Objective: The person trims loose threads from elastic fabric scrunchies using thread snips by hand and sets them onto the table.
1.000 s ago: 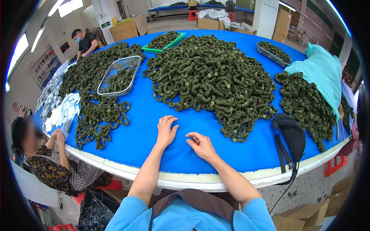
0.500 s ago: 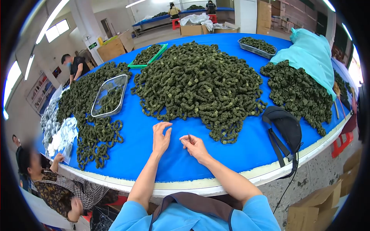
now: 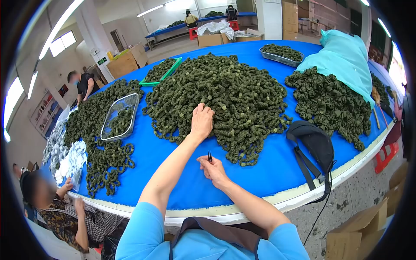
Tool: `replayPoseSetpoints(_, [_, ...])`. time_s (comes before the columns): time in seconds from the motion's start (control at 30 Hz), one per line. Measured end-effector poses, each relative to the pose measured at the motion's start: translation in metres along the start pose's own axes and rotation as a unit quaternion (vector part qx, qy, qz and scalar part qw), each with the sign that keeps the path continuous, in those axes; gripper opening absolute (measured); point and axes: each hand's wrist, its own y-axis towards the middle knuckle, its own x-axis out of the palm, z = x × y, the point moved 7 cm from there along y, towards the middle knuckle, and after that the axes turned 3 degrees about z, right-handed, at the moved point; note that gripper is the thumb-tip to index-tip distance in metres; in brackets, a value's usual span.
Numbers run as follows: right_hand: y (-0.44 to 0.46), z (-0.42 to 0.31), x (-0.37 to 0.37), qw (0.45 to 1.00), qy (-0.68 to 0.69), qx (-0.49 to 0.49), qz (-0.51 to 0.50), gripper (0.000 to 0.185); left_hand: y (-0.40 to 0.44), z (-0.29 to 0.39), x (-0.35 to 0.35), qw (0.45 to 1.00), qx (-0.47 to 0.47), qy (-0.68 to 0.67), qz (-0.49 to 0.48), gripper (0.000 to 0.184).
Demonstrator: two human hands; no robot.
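You face a blue-covered tabletop (image 3: 186, 190) in a bright room with tube lights (image 3: 61, 28) and a pale pillar (image 3: 271, 19). Mid-tabletop lies a heap of ruffled bands (image 3: 238, 91), dark green and tangled; your left hand (image 3: 202, 122) is on its near side, its grip impossible to tell, while your right hand (image 3: 214, 170) pinches a small dark tool (image 3: 209, 157).

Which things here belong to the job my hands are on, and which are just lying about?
Likely in use:
large green pile, under your left hand
small dark tool, in your right hand

Seemingly just lying about:
black bag
cardboard box
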Motion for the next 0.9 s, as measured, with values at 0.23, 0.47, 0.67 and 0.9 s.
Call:
replayPoseSetpoints(0.23, [-0.006,-0.022,-0.001,0.998,-0.015,-0.048,0.027,0.016,0.007,-0.001,-0.064,0.993,-0.014,-0.100,0.061,0.021])
replayPoseSetpoints(0.47, [-0.012,-0.050,0.000,0.980,-0.009,-0.159,0.116,0.021,-0.114,-0.026,-0.080,0.705,-0.440,-0.556,-0.020,0.021])
replayPoseSetpoints(0.67, [-0.010,-0.016,0.004,0.989,-0.099,-0.082,0.066,0.020,-0.189,-0.010,-0.092,0.609,-0.515,-0.603,-0.023,0.023])
replayPoseSetpoints(0.9, [-0.014,0.024,0.020,0.976,-0.206,-0.008,-0.078,0.019,-0.211,-0.017,-0.092,0.650,-0.472,-0.593,-0.059,0.018])
